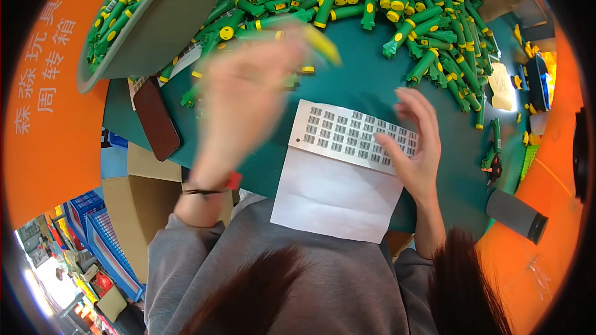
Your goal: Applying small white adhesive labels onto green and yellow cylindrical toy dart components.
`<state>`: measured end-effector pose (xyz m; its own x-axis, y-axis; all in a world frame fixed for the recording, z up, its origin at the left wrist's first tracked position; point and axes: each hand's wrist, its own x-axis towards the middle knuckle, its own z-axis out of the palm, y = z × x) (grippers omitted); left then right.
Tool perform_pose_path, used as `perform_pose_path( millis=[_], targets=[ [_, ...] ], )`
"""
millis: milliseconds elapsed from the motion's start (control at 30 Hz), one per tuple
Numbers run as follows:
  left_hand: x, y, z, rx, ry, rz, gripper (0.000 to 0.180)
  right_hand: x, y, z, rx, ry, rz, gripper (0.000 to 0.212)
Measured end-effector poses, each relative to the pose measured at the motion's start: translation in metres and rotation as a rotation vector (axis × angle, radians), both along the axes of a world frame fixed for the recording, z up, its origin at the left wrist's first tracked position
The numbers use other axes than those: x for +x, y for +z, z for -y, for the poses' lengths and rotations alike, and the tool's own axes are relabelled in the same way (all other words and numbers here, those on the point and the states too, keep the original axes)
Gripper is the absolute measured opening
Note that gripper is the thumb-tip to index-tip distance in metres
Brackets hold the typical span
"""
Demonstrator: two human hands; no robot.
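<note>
My left hand [245, 87] is smeared by motion above the left part of the table. A green and yellow tube-shaped toy [323, 46], also blurred, sticks out from its fingers, which look closed on it. My right hand [421, 142] is at the right end of a white sheet of barcode stickers [332, 129]. Its fingers are apart and curved, with the thumb over the stickers and the other fingers past the sheet's far edge. Whether the thumb presses on the sheet, I cannot tell. White backing paper [338, 195] extends from the stickers over the table's near edge.
Many more green and yellow toys [397, 0] are heaped across the far side of the green table [347, 68]. A grey-green basin [180, 18] of them tilts at the far left. A dark red phone-like slab [156, 121], a grey cylinder [516, 216] and a cardboard box [133, 211] are nearby.
</note>
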<state>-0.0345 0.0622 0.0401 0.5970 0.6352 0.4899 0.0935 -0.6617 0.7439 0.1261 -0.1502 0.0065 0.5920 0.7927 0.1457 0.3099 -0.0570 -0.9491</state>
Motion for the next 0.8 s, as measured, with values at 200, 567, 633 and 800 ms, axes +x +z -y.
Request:
perform_pose_path(
  millis=[200,567,633,800],
  targets=[
    [-0.084,0.068,-0.147,1.078,0.765,-0.11,0.022,0.001,-0.01,-0.006,-0.33,0.089,0.572,0.048],
    [0.027,-0.069,0.034,0.191,-0.405,-0.198,0.014,0.005,-0.022,0.0,-0.303,0.036,0.504,0.045],
    [0.027,-0.071,0.034,0.204,-0.415,-0.18,0.013,0.006,-0.023,0.0,-0.299,0.039,0.498,0.045],
    [0.025,-0.074,0.032,0.25,-0.373,-0.136,0.014,0.006,-0.023,-0.003,-0.285,0.054,0.469,0.045]
  ],
)
